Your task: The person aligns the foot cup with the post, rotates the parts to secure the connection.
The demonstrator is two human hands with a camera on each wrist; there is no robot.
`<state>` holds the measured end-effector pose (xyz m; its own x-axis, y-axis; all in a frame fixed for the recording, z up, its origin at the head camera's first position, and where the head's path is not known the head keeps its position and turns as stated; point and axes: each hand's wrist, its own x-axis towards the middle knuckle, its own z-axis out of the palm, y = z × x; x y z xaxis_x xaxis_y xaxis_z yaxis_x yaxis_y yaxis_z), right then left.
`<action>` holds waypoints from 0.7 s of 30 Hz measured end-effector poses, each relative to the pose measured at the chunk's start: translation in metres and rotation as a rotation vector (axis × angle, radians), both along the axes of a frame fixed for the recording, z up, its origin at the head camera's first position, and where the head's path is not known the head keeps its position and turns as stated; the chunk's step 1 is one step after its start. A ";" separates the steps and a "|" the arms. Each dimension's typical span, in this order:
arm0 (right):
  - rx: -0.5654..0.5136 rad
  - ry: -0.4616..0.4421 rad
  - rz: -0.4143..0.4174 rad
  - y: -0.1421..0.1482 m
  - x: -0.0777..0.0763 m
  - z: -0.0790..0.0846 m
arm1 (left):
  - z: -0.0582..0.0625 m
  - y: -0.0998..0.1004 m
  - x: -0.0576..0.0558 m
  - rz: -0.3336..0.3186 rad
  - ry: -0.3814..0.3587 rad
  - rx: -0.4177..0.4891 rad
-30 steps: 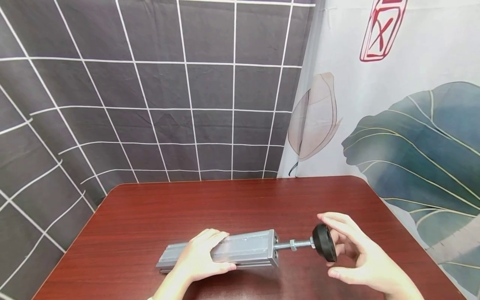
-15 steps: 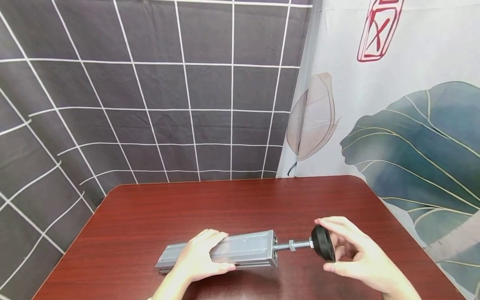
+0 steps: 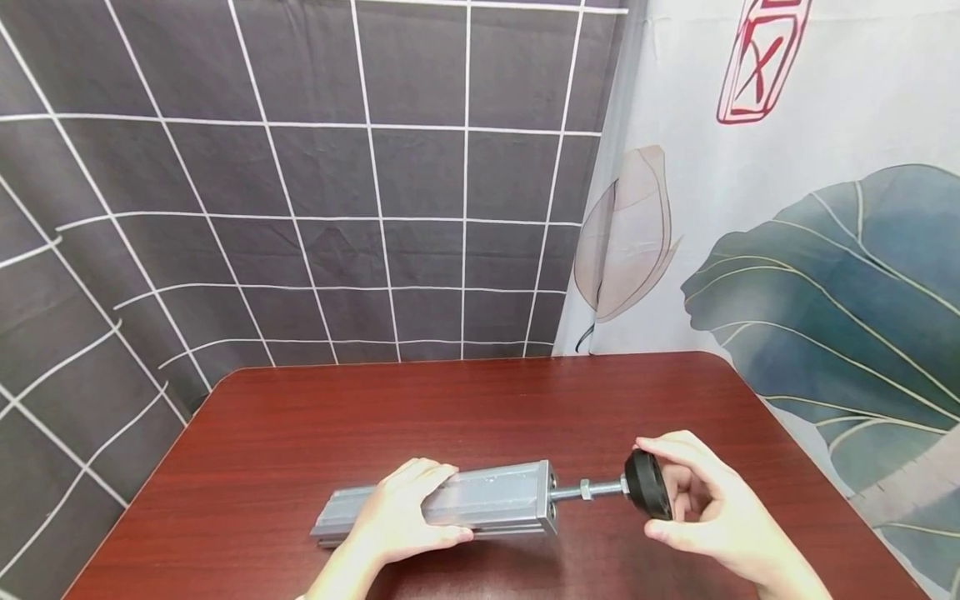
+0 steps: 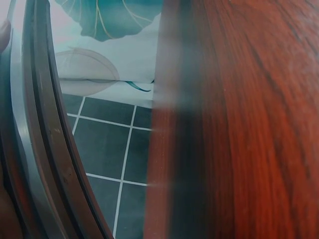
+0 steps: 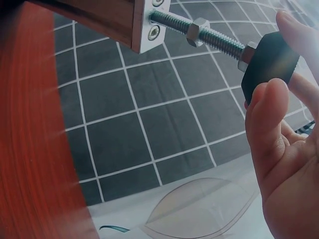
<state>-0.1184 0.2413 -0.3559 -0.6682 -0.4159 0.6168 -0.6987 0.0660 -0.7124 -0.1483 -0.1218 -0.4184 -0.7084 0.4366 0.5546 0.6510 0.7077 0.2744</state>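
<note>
A silver aluminium profile lies lengthwise above the table, tilted slightly up to the right. My left hand grips it near the middle, fingers over the top and thumb along the front side. From its capped right end sticks a threaded rod with a hex nut partway along. At the rod's outer end sits a black levelling foot. My right hand pinches the foot's rim between fingertips on top and thumb below. In the left wrist view the profile runs along the left edge.
The reddish-brown wooden table spreads under both hands. Behind it hangs a dark grey curtain with a white grid. A white curtain with leaf and petal prints hangs at the right.
My right thumb has come in from below to the foot's lower rim, and the fingers have settled on its upper edge. The left hand and the profile have stayed in place.
</note>
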 end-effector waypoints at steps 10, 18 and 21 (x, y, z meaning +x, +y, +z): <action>0.117 0.014 -0.075 0.000 0.002 0.002 | 0.000 0.001 0.001 -0.002 -0.002 -0.005; 0.120 0.020 -0.081 0.000 0.002 0.002 | -0.001 0.002 0.001 -0.003 0.000 -0.001; 0.131 0.037 -0.120 0.000 0.003 0.003 | 0.000 0.002 0.001 0.005 -0.008 0.000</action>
